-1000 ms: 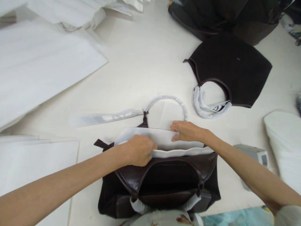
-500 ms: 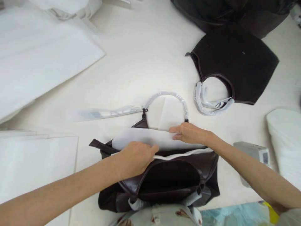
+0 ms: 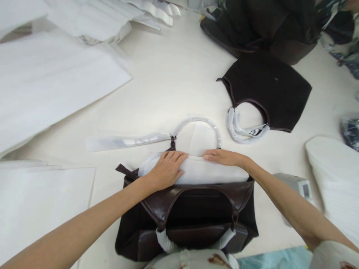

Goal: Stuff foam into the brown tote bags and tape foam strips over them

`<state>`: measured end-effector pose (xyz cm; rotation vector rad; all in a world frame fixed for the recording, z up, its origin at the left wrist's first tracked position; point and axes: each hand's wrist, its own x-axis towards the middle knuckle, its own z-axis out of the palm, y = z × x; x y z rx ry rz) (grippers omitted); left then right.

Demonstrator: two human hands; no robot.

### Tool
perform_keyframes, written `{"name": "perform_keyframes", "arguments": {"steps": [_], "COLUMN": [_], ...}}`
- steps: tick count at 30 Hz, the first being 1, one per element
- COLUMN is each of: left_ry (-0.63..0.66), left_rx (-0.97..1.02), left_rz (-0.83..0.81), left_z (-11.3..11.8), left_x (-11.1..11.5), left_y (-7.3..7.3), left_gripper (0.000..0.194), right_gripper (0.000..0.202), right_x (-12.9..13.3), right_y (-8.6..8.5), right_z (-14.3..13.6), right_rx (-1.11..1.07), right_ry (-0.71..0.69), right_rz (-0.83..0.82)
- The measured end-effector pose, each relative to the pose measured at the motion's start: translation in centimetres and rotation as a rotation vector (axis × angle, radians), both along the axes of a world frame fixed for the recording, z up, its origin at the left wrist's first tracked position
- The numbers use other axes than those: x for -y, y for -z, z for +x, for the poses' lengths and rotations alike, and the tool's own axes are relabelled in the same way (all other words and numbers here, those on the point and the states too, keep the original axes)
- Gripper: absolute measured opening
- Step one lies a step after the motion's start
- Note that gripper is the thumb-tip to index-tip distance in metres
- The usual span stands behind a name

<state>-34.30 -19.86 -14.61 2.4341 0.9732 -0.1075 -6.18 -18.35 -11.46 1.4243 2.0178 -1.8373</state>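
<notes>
A dark brown handbag (image 3: 193, 213) stands at the table's front edge against my body, its mouth facing up. White paper padding (image 3: 213, 172) fills the mouth along its far side. Flat on this padding lies my left hand (image 3: 168, 168), fingers stretched out. My right hand (image 3: 224, 157) rests along the padding's far edge with its fingers extended, near the base of the far handle (image 3: 196, 119). That handle is wrapped in clear plastic and stands up as a ring. A plastic-covered strap (image 3: 129, 141) runs left from it. The near handle (image 3: 165, 241) hangs toward me.
At the right lies another dark bag (image 3: 272, 89) with wrapped handles, below a dark pile of bags (image 3: 260, 26). White sheets (image 3: 56, 74) cover the left, with a second stack (image 3: 45, 201) nearer. A grey box (image 3: 294, 185) and a white padded bundle (image 3: 331, 179) sit at right.
My left hand has left the near edge of the white sheet and now lies open on the padding. The padding's white near edge no longer shows along the bag's opening. The view has shifted slightly.
</notes>
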Motion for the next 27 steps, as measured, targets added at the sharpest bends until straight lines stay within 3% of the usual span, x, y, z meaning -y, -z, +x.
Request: {"name": "perform_keyframes", "arguments": {"steps": [5, 7, 10, 15, 22, 27], "left_ry": [-0.008, -0.014, -0.024, -0.002, -0.164, -0.196], "left_rx": [0.001, -0.003, -0.016, -0.024, -0.155, 0.021], "left_rz": [0.015, 0.032, 0.061, 0.064, 0.166, -0.079], "left_z": [0.3, 0.4, 0.7, 0.8, -1.8, -3.4], "left_x": [-0.2, -0.1, 0.0, -0.1, -0.2, -0.5], "left_y": [0.2, 0.4, 0.5, -0.2, -0.7, 0.2], "left_gripper": [0.056, 0.056, 0.057, 0.054, 0.038, 0.027], "right_gripper": [0.052, 0.055, 0.057, 0.047, 0.041, 0.038], "right_x": [2.3, 4.1, 6.1, 7.2, 7.5, 7.8], "right_y": [-2.2, -1.5, 0.8, 3.7, 4.3, 4.0], "right_z": [4.0, 4.7, 4.4, 3.4, 4.7, 4.2], "right_rx": [0.168, 0.235, 0.388, 0.729, 0.74, 0.814], "right_ry": [0.121, 0.16, 0.243, 0.22, 0.142, 0.106], "right_rz": [0.092, 0.219, 0.395, 0.448, 0.441, 0.402]}}
